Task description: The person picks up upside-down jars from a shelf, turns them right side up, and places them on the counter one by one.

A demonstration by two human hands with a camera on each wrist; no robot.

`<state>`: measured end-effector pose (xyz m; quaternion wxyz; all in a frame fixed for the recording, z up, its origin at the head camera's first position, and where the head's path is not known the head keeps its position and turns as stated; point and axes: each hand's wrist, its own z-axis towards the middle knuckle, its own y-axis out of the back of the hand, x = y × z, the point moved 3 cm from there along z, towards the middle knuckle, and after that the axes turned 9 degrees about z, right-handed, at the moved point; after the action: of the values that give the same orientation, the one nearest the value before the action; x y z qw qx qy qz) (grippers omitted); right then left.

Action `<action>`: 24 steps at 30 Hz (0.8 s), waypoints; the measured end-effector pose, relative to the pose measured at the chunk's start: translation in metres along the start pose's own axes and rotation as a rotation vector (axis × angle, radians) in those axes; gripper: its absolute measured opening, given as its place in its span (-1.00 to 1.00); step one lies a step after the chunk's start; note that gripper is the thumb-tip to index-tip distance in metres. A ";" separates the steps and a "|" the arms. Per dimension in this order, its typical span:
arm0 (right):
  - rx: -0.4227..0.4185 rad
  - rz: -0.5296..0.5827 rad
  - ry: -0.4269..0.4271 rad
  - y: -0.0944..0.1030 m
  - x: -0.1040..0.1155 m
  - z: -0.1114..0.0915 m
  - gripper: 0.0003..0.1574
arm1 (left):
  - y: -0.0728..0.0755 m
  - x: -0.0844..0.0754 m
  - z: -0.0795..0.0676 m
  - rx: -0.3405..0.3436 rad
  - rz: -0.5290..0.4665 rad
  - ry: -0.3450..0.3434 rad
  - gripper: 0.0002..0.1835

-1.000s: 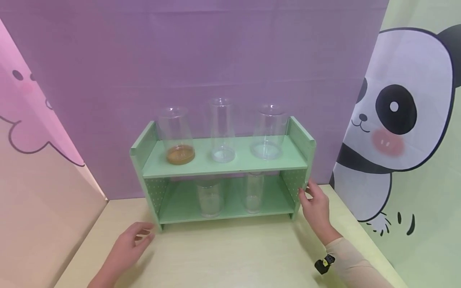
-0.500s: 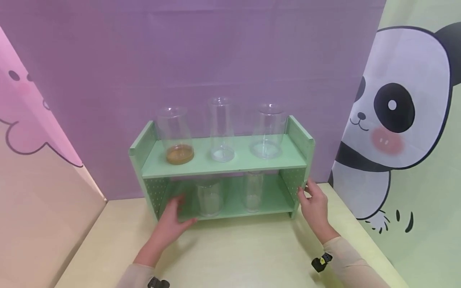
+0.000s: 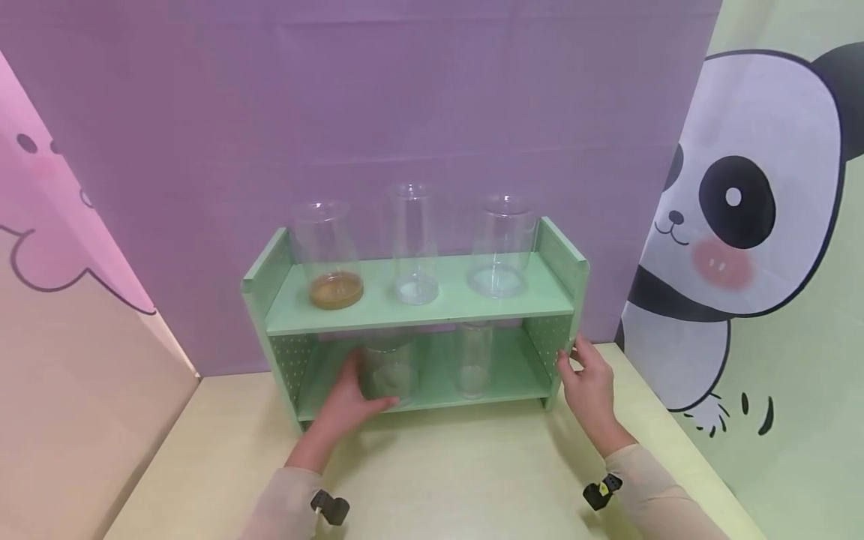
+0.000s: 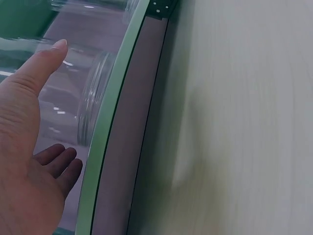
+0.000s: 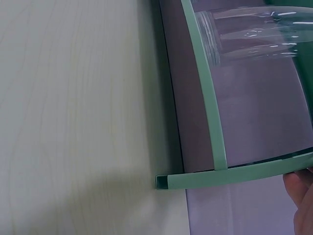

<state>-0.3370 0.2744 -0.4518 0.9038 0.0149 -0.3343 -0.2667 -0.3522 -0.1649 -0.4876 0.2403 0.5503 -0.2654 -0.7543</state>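
Observation:
A green two-tier shelf stands on the table. My left hand reaches to the wide clear glass on the lower tier. Its thumb is in front and its fingers are at the glass's left side. In the left wrist view, the hand is spread beside the glass, its fingers loosely bent; firm contact cannot be made out. My right hand holds the front edge of the shelf's right side panel. In the right wrist view, only part of this hand shows against the panel.
A narrow clear glass stands right on the lower tier. Above are a clear vessel with a brown base, a tall clear glass and a wide clear one. A purple backdrop hangs close behind.
My left hand has moved from beside the shelf's left front foot, rightward and inward, to the wide glass on the lower tier. The right hand stays at the side panel.

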 end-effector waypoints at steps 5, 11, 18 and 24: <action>0.001 -0.003 0.007 0.000 -0.001 0.001 -0.41 | -0.008 -0.004 0.005 0.002 -0.039 0.025 0.45; 0.012 0.005 -0.007 0.000 -0.002 0.000 -0.43 | -0.011 -0.007 0.007 -0.010 -0.062 0.036 0.35; 0.024 0.014 -0.005 0.000 0.001 0.000 -0.41 | -0.010 -0.008 0.002 -0.031 -0.058 0.025 0.21; 0.042 0.020 -0.040 0.002 0.001 -0.001 -0.38 | -0.011 -0.012 -0.013 -0.026 -0.093 0.003 0.12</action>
<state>-0.3352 0.2757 -0.4515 0.8991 0.0253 -0.3578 -0.2510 -0.3369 -0.1508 -0.4902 0.2125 0.5602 -0.2292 -0.7671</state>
